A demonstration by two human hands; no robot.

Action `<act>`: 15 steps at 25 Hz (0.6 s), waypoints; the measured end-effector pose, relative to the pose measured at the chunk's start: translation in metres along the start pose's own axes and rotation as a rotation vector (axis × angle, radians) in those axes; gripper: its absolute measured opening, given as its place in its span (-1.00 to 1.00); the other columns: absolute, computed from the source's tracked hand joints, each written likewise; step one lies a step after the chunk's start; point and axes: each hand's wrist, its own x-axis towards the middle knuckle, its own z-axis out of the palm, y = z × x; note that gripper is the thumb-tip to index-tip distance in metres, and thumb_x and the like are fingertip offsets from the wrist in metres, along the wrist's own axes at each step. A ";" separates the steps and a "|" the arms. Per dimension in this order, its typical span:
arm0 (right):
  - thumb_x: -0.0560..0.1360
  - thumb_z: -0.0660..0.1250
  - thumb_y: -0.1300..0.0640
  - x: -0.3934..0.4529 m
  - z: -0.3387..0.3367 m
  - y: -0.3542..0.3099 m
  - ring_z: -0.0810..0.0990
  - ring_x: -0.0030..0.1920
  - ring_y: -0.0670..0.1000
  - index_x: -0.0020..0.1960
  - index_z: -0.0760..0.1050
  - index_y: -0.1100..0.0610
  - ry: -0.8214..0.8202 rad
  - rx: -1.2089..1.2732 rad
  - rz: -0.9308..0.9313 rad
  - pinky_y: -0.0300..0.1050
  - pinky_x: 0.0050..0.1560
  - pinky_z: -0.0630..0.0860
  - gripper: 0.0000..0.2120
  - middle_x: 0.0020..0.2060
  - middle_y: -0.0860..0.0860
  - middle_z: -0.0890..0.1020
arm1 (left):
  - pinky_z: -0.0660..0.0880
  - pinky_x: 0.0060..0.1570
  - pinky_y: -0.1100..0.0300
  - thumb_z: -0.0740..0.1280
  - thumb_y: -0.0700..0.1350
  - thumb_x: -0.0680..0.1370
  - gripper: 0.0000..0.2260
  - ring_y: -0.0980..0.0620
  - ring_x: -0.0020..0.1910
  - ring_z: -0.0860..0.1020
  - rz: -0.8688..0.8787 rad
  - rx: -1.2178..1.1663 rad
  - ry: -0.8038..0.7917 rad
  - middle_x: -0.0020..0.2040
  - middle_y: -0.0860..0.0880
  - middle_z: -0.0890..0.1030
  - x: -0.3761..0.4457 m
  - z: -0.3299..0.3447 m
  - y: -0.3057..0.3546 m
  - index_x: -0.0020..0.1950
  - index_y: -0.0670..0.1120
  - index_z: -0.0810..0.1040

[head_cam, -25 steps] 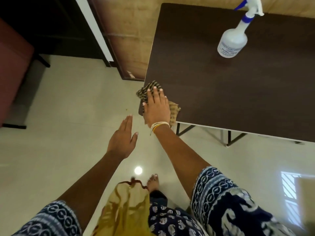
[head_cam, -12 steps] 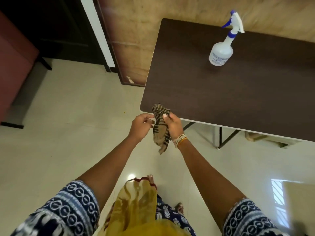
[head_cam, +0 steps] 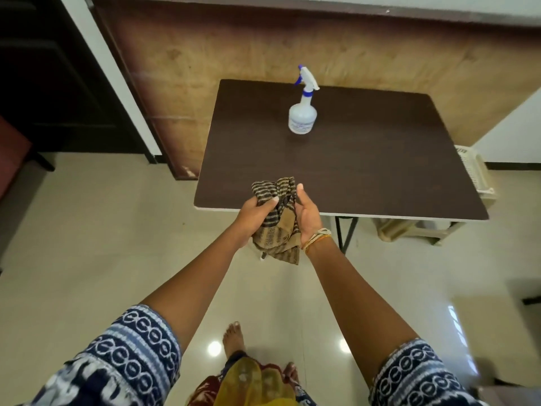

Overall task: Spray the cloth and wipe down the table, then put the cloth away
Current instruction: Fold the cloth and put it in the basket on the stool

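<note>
A striped brown-and-tan cloth (head_cam: 278,230) is bunched between both my hands, just in front of the near edge of the dark brown table (head_cam: 366,171). My left hand (head_cam: 253,218) grips its left side with the thumb on top. My right hand (head_cam: 307,215) cups its right side, fingers pointing up. A loose corner of the cloth hangs below my hands. A white spray bottle (head_cam: 303,112) with a blue-and-white trigger head stands upright near the table's far edge, well beyond my hands.
The table stands against a wood-panelled wall (head_cam: 234,54). A cream plastic stool or crate (head_cam: 474,177) sits at the table's right side, partly under it. Dark doorway (head_cam: 58,68) at the left. Glossy tiled floor (head_cam: 102,244) surrounds me; my bare feet show below.
The cloth came off the table's near left corner, where my right hand pressed it, into both hands. I have stepped back, so the whole table shows.
</note>
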 end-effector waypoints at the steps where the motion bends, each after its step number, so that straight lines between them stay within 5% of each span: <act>1: 0.59 0.21 -0.07 -0.008 -0.006 -0.007 0.66 0.02 0.15 0.24 0.54 0.20 0.011 -0.075 -0.002 0.03 0.07 0.57 -0.59 0.04 0.17 0.67 | 0.50 -0.10 0.22 0.24 0.02 0.62 -0.78 0.10 -0.04 0.57 0.047 0.044 0.017 0.05 0.00 0.61 -0.005 0.011 0.004 0.22 -0.02 0.50; 5: 0.40 0.44 0.26 -0.028 -0.049 -0.040 0.66 0.00 0.20 0.14 0.59 0.27 0.224 -0.384 -0.106 0.04 0.00 0.61 -0.69 0.02 0.22 0.68 | 0.49 0.14 0.07 0.17 -0.06 0.65 -0.74 -0.03 0.11 0.55 0.164 0.155 0.022 0.12 -0.06 0.59 -0.012 0.066 0.014 0.29 -0.10 0.49; 15: 0.57 0.23 0.31 -0.073 -0.186 -0.138 0.63 0.01 0.17 0.13 0.54 0.25 0.278 -0.336 -0.211 0.19 0.16 0.55 -0.82 -0.02 0.19 0.65 | 0.47 0.10 0.08 0.17 -0.07 0.65 -0.73 -0.05 0.10 0.55 0.226 0.261 -0.006 0.14 -0.08 0.60 0.007 0.221 0.035 0.27 -0.14 0.52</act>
